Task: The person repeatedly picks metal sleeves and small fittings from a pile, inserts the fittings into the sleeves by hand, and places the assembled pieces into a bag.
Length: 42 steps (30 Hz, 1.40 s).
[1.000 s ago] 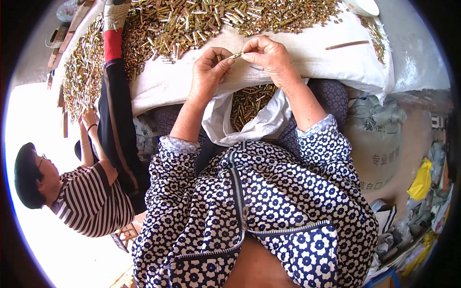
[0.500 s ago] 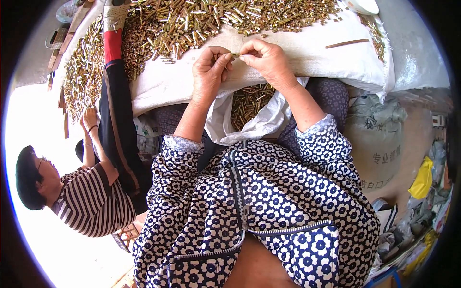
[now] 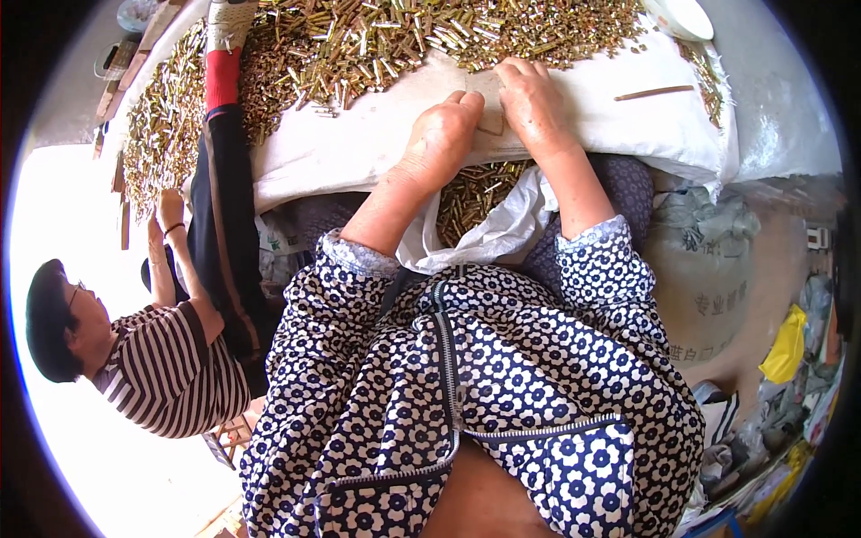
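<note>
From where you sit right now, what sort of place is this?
Probably a small, informal workshop: heaps of small metallic-looking pieces lie on a white cloth, an open white bag holds similar ones, and a second person is at the left.

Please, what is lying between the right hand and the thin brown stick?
In the head view, only the white cloth shows between the right hand and the thin brown stick; nothing lies on that stretch.

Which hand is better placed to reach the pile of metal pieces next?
Likely the right hand: it is close to the near edge of the pile, while the left hand sits farther back.
</note>
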### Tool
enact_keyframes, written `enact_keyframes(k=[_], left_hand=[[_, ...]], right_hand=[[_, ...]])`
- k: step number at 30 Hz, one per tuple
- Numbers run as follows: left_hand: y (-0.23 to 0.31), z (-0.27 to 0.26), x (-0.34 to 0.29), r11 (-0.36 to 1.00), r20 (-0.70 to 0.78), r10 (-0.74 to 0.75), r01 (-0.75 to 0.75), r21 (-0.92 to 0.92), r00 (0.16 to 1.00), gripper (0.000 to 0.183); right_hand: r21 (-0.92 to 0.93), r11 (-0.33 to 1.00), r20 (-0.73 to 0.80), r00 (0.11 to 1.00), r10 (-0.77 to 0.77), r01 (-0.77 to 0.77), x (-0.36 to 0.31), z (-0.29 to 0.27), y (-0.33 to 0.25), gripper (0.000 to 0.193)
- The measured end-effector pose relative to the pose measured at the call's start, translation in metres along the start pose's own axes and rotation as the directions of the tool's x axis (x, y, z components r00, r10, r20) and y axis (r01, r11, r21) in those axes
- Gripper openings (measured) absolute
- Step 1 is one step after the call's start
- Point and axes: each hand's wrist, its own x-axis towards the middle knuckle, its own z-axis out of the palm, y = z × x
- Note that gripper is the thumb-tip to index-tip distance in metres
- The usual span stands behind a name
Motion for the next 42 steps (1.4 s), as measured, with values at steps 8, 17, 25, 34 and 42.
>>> enact_keyframes(k=[8,17,25,34,42], left_hand=[[-0.051,-0.020,-0.001,0.582,-0.152,-0.480,0.183,-0.792,0.864,0.013],[-0.107,-0.034,0.021,0.917,-0.155,-0.370,0.387,0.096,0.916,0.020],[-0.063,-0.025,0.023,0.936,-0.061,-0.345,0.348,0.059,0.937,0.016],[-0.049,-0.009,-0.006,0.709,-0.003,-0.433,0.338,-0.619,0.901,0.009],[-0.035,-0.014,-0.016,0.131,0.172,-0.539,0.284,-0.950,0.824,0.008]], right_hand=[[-0.075,0.997,0.131,0.991,-0.004,0.014,0.000,0.001,0.002,0.018],[-0.063,0.998,0.091,0.996,-0.022,0.027,-0.001,0.002,-0.001,0.016],[-0.011,1.000,0.036,0.999,-0.003,0.003,-0.002,-0.001,-0.004,0.009],[0.687,0.681,0.215,0.966,0.144,-0.255,-0.009,0.007,-0.019,0.012],[0.808,0.314,0.472,0.867,0.162,-0.499,-0.008,-0.003,-0.032,0.010]])
